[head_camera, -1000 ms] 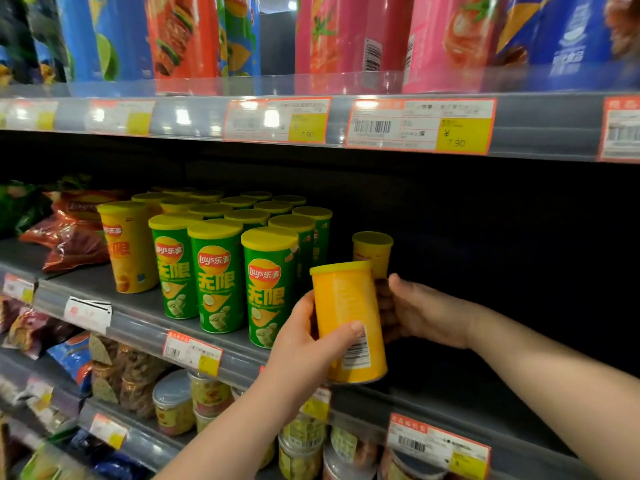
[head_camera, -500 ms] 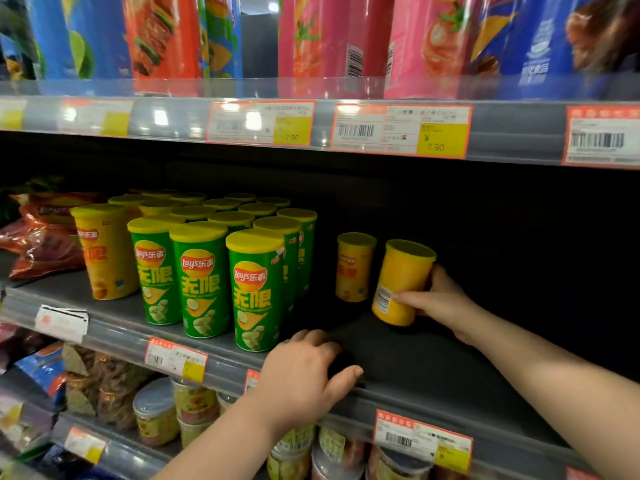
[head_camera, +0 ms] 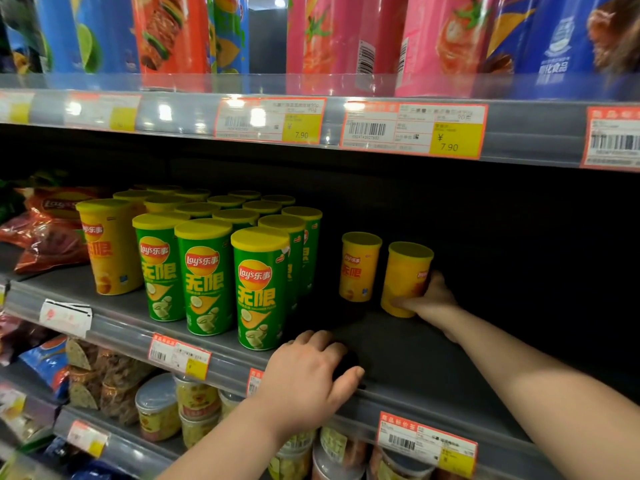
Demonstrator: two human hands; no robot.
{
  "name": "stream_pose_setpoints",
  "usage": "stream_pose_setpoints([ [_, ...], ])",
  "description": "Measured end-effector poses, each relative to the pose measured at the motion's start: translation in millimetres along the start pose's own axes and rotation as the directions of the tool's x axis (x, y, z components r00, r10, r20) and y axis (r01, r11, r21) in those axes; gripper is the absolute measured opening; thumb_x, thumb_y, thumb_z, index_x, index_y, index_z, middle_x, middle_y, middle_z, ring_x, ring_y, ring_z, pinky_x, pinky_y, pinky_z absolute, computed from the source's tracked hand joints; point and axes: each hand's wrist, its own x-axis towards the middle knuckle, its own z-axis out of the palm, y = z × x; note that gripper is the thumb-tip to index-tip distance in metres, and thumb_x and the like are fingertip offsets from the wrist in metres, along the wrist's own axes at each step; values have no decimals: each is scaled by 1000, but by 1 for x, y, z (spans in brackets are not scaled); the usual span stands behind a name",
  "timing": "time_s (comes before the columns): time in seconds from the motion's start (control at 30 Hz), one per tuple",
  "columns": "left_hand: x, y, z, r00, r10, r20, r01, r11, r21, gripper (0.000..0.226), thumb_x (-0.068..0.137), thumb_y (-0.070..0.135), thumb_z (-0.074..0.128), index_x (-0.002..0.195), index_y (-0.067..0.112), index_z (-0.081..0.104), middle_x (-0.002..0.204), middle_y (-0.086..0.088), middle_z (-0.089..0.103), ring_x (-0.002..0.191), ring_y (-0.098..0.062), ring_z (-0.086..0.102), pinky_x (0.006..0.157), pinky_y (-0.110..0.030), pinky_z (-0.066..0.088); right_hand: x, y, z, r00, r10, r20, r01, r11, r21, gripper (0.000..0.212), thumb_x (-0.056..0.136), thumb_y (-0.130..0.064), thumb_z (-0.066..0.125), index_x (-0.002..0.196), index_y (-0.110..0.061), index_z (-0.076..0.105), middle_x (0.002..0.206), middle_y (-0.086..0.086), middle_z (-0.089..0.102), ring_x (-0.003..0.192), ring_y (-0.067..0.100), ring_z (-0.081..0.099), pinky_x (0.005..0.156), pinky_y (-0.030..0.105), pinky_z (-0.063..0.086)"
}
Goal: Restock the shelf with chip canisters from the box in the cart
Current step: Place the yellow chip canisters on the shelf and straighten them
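Note:
My right hand point(head_camera: 431, 299) grips a yellow chip canister point(head_camera: 405, 277) that stands upright deep on the dark middle shelf point(head_camera: 398, 355). Just left of it stands a second yellow canister point(head_camera: 359, 266). My left hand point(head_camera: 308, 374) rests on the shelf's front edge with curled fingers and holds nothing. A block of green canisters point(head_camera: 258, 289) fills the shelf to the left, with one more yellow canister point(head_camera: 109, 245) at its left end. The box and cart are out of view.
The shelf above carries tall pink, red and blue chip tubes point(head_camera: 332, 39) behind a price rail point(head_camera: 412, 129). Red chip bags point(head_camera: 48, 230) lie at the far left. Lower shelves hold small tubs point(head_camera: 157, 407) and bags. The shelf to the right of my hand is dark.
My left hand let go of the yellow canister and dropped to the shelf edge. My right hand carried it back, tilted, and now it stands upright beside the other yellow one.

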Motion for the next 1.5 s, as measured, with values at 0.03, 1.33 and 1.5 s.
stream_pose_setpoints([
  [0.03,0,0,1,1000,2,-7,-2,1000,8,44,86,58,38,84,27,70,82,6,66,70,-19,64,51,-28,53,0,0,2,1000,15,-25,-15,1000,5,98,70,-23,83,146,-15,21,143,14,40,129,33,43,102,43,42],
  [1.33,2,-2,-5,991,20,133,-18,1000,-19,50,85,56,34,75,23,70,76,1,65,66,-24,63,50,-32,49,-56,-12,6,1000,-21,0,19,929,-369,55,86,-32,67,134,-14,48,133,9,54,119,25,53,92,29,44],
  [1.5,4,-2,-19,950,25,311,2,996,-86,74,83,67,9,112,23,60,121,-2,56,113,-26,50,88,-36,44,-105,-26,7,993,-109,48,113,729,-675,45,90,-49,55,127,-23,52,125,-1,56,111,18,55,87,31,49],
])
